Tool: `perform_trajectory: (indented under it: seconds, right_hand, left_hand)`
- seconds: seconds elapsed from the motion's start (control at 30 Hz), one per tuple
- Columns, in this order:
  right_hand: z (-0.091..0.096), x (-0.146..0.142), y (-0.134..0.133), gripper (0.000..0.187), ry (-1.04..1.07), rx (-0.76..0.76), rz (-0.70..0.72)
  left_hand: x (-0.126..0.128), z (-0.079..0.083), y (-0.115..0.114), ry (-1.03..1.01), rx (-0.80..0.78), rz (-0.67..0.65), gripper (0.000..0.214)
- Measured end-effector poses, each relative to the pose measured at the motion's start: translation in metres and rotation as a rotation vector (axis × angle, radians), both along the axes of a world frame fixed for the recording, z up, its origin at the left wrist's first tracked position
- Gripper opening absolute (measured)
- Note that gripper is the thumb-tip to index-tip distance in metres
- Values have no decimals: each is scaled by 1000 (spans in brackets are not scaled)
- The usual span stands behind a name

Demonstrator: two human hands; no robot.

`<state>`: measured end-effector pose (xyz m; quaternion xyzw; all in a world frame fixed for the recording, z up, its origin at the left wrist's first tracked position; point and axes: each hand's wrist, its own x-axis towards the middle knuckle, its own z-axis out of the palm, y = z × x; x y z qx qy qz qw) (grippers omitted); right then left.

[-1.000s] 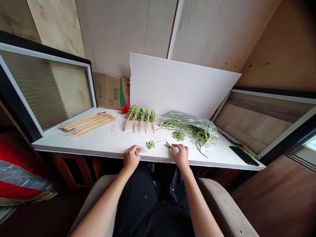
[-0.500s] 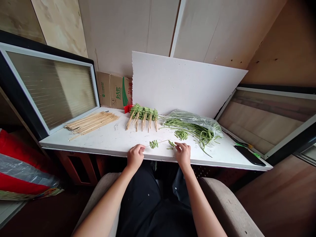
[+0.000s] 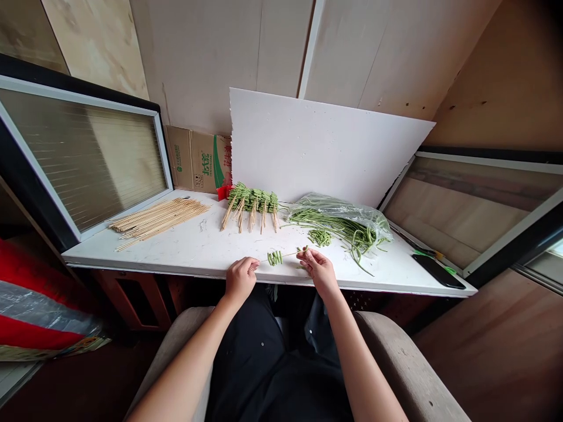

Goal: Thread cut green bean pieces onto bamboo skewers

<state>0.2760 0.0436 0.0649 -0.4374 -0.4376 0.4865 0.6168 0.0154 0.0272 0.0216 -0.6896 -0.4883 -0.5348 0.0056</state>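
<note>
My left hand [image 3: 241,275] is closed on one end of a thin wooden skewer [image 3: 288,254], held level over the table's front edge. Several short green bean pieces [image 3: 275,258] are threaded crosswise near its middle. At the skewer's other tip, my right hand [image 3: 318,268] pinches a cut green bean piece [image 3: 305,249] between thumb and fingers. Just beyond that hand lies a small heap of cut bean pieces [image 3: 319,237]. Farther back, finished bean skewers [image 3: 253,202] are piled with their bare sticks pointing toward me.
Bare wooden skewers [image 3: 160,220] lie spread at the left of the white table [image 3: 211,258]. Long green beans [image 3: 329,221] spill from a clear plastic bag [image 3: 365,217] on the right. A black phone [image 3: 437,271] is by the right edge. A cardboard box [image 3: 197,159] stands behind.
My right hand has moved slightly left to the skewer's tip, bringing a bean piece against it. My left hand still holds the skewer. The view has shifted a little.
</note>
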Motion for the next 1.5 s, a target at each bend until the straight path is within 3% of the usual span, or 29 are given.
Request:
perform_trajectory:
  seconds: [0.97,1.37,1.5]
  right_hand:
    - [8,0,-7,37,-3,7,14]
    - [13,1,-12,38,-105,9,-24]
    - [14,0,-10,40,-34,-29,-36]
  left_hand:
    - [0,2,-1,-17,-7,-11,34]
    - [-1,2,0,-38,-7,-22,38]
    - [-1,2,1,-76,-11,-27,38]
